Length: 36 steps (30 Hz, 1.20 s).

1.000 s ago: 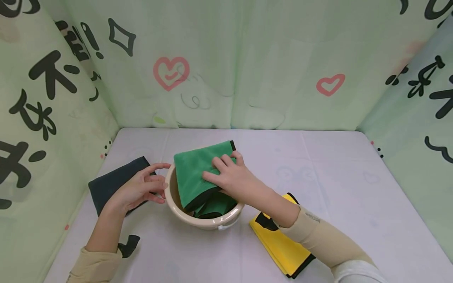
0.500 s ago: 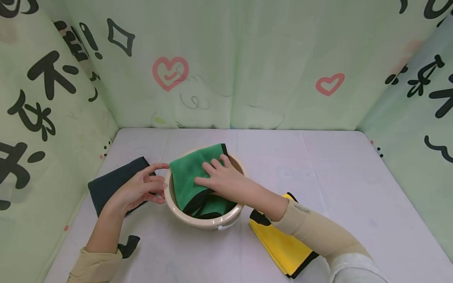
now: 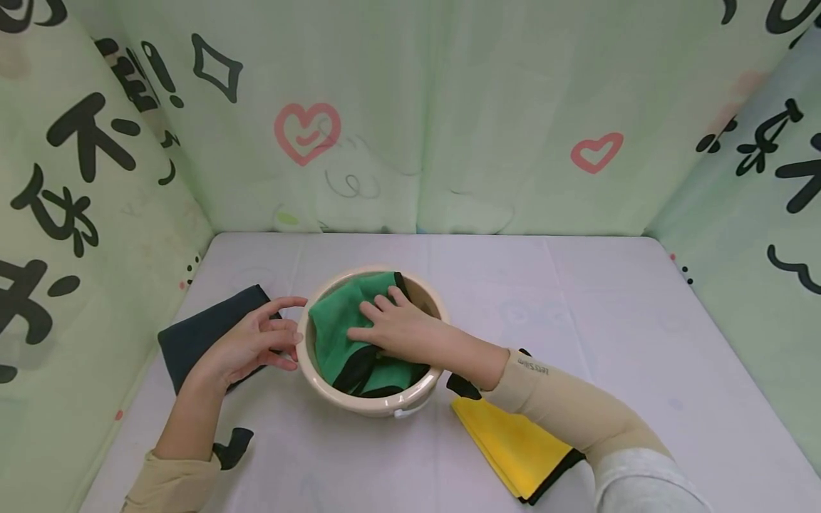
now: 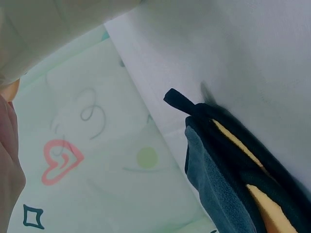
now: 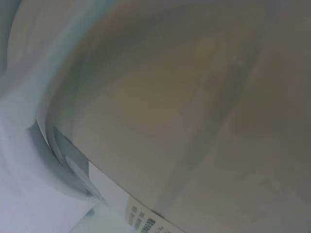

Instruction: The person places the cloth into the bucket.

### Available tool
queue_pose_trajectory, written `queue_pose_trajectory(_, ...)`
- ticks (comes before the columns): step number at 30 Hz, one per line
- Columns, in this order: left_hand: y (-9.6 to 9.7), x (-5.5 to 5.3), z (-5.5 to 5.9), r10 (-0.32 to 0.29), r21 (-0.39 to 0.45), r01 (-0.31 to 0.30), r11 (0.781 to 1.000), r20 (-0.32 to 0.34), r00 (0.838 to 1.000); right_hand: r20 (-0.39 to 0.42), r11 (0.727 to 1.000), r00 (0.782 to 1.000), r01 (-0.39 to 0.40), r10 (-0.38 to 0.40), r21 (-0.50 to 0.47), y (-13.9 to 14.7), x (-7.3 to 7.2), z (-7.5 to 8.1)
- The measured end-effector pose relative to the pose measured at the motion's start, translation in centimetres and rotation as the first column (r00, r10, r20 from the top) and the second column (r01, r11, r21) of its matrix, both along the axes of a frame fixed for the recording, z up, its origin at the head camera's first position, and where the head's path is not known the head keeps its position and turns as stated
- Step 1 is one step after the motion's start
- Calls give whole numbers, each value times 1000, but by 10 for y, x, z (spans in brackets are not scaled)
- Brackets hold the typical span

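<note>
A round beige bucket [image 3: 368,407] stands in the middle of the table in the head view, a green cloth [image 3: 338,324] with black edging bunched inside it. Over the cloth my right hand [image 3: 400,324] spreads its fingers and presses on it, down within the rim. My left hand [image 3: 263,338] is at the bucket's left side, fingertips right at the rim and fingers loosely bent. Behind that hand lies a folded dark navy cloth [image 3: 208,331]. The left wrist view shows this dark cloth [image 4: 221,179] with yellow between its layers.
A folded yellow cloth [image 3: 513,442] with black edging lies right of the bucket, partly under my right forearm. Pale green curtains [image 3: 500,85] enclose the white-covered table [image 3: 577,299] at the back and sides. A blurred beige surface [image 5: 160,97] fills most of the right wrist view.
My right hand has moved down and slightly left, and the green cloth has sunk from above the rim into the bucket. The left hand has stayed at the rim.
</note>
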<state>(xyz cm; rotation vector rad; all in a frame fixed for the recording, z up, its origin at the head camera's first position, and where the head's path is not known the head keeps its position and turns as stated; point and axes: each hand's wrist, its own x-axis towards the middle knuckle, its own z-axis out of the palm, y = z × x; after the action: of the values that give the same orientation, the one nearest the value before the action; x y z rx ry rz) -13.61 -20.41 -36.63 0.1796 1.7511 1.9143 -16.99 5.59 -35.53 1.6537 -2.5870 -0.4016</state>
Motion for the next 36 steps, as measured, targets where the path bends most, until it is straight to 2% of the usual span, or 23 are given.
queue_pose_trajectory(10, 0, 0, 0, -2, 3, 2, 1000, -11, 1000, -19, 982, 999, 38, -35, 183, -5, 4, 0)
queue_pose_trajectory(21, -3, 0, -2, 0, 17, 1, 1000, -2, 1000, -10, 925, 995, 93, -96, 369, -11, 7, 2)
queue_pose_trajectory(24, -3, 0, -2, -3, 19, 3, 1000, -7, 1000, 0, 920, 994, 97, -105, 381, -11, 7, 2)
queue_pose_trajectory(28, -3, 0, -1, -9, 32, 10, 999, -16, 1000, 12, 926, 994, 98, -109, 364, -10, 6, 2)
queue_pose_trajectory(36, -1, -1, -1, 6, 17, -6, 1000, 11, 1000, 72, 965, 994, 64, -85, 254, -4, 5, 3)
